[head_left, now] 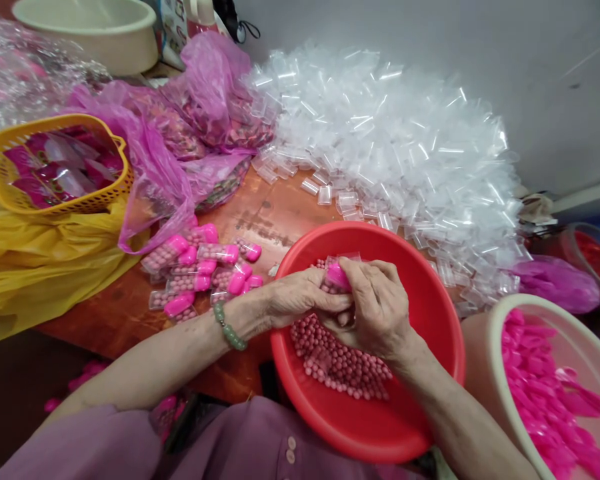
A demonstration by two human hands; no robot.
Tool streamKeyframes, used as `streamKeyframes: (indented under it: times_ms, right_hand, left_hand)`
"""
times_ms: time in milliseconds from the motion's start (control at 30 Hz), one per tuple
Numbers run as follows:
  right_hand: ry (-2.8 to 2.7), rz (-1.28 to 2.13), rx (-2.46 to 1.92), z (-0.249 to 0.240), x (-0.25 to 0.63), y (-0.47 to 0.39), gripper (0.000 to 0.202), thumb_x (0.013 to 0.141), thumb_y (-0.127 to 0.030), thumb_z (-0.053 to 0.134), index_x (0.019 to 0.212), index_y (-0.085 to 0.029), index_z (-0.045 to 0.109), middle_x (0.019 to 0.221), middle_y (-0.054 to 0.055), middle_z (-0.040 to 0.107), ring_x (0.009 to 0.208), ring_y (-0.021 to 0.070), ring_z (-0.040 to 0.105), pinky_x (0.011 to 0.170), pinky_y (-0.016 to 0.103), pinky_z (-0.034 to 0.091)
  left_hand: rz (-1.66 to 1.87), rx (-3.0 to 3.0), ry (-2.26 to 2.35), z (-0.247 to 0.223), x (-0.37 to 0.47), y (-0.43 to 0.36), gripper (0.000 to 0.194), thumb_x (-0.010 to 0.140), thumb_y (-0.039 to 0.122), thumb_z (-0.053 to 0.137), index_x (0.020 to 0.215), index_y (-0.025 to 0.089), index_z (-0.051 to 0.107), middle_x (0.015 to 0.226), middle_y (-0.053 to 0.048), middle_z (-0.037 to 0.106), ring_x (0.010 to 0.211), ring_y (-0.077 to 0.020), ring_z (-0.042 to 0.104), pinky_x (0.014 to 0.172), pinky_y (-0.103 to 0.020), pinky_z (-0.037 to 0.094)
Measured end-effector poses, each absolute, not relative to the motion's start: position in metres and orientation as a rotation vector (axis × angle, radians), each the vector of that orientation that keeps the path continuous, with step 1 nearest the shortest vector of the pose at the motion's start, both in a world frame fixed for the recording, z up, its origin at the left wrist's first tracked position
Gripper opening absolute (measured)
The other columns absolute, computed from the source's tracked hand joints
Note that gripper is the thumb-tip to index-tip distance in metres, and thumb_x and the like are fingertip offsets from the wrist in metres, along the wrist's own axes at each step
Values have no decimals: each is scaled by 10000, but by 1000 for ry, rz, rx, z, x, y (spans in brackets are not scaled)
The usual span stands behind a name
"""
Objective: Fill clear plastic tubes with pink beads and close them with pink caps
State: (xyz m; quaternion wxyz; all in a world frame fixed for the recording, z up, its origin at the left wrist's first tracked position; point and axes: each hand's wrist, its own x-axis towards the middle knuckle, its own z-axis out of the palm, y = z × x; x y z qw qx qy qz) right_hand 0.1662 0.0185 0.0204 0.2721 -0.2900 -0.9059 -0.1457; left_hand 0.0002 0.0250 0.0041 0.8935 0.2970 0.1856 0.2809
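Note:
Above the red basin (425, 347), my left hand (305, 297) holds a clear container of pink beads with a bright pink cap (337, 275). My right hand (377, 303) is closed against the cap, its thumb and fingers pressed on it. The two hands touch each other, and their fingertips are partly hidden. Pink beads (347, 370) lie in the basin under the hands. Left of the basin, several filled containers with pink caps (180, 305) are heaped on the table.
A large pile of clear empty containers (390, 133) covers the table's back and right. Pink caps fill a pale bucket (500, 373) at the right. At the left are a yellow basket (87, 203), purple bags (155, 160) and a yellow bag (45, 260).

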Motion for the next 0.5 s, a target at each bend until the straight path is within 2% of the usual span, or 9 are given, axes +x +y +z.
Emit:
streamKeyframes:
  times_ms: [133, 300, 400, 500]
  right_hand:
    - [-2422, -395, -774, 22, 163, 17, 662, 787, -366, 621, 1341, -47, 450, 992, 177, 708, 896, 267, 668, 877, 436, 474]
    - [-2482, -298, -856, 24, 162, 21, 694, 820, -343, 608, 1399, -44, 369, 1074, 202, 687, 982, 295, 656, 817, 424, 488]
    - [-2461, -251, -903, 24, 164, 25, 748, 842, -397, 613, 1424, -31, 316, 1143, 239, 661, 1008, 315, 646, 809, 440, 502]
    - [-2466, -219, -900, 23, 167, 27, 722, 832, -446, 620, 1382, -59, 357, 1121, 232, 662, 971, 323, 647, 798, 459, 510]
  left_hand:
    - [595, 604, 381, 4, 0, 24, 399, 586, 389, 900, 607, 90, 636, 599, -10, 602, 590, -81, 552, 609, -216, 407]
    - [645, 575, 417, 8, -2, 27, 378, 587, 384, 901, 647, 102, 657, 627, -11, 625, 620, -89, 573, 637, -214, 437]
    - [676, 555, 405, 9, -3, 31, 438, 703, 554, 778, 734, 125, 696, 686, -46, 679, 673, -131, 623, 680, -244, 486]
    - [644, 525, 426, 9, 0, 34, 600, 796, 716, 563, 790, 133, 702, 661, -71, 681, 690, -183, 657, 671, -287, 514]
